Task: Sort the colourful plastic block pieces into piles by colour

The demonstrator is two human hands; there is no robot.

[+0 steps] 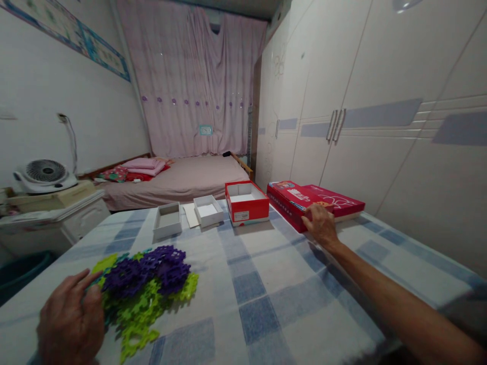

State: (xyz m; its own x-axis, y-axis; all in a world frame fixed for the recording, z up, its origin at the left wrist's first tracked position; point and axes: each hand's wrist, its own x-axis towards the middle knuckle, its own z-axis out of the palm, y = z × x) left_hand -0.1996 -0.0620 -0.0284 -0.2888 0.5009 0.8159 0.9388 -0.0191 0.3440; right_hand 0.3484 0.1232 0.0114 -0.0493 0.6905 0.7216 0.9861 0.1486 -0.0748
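On a blue-and-white checked tablecloth [281, 274], a lidded red box [289, 203] is being touched at its near right end by the right hand [321, 223], its fingers partly curled; whether it is being gripped cannot be told. White characters are being shown on the lid and the side, too small to be read. Beside it, a second red box [342, 199] is being marked by white line work. On the front of an open red box [247, 208], a white label [241, 216] is being displayed, its print illegible. At the table's near left, a pile of purple and green pieces [148, 274] is being met at its left edge by the left hand [72, 317], loosely open, thumb and forefinger parted, with no piece visibly being grasped.
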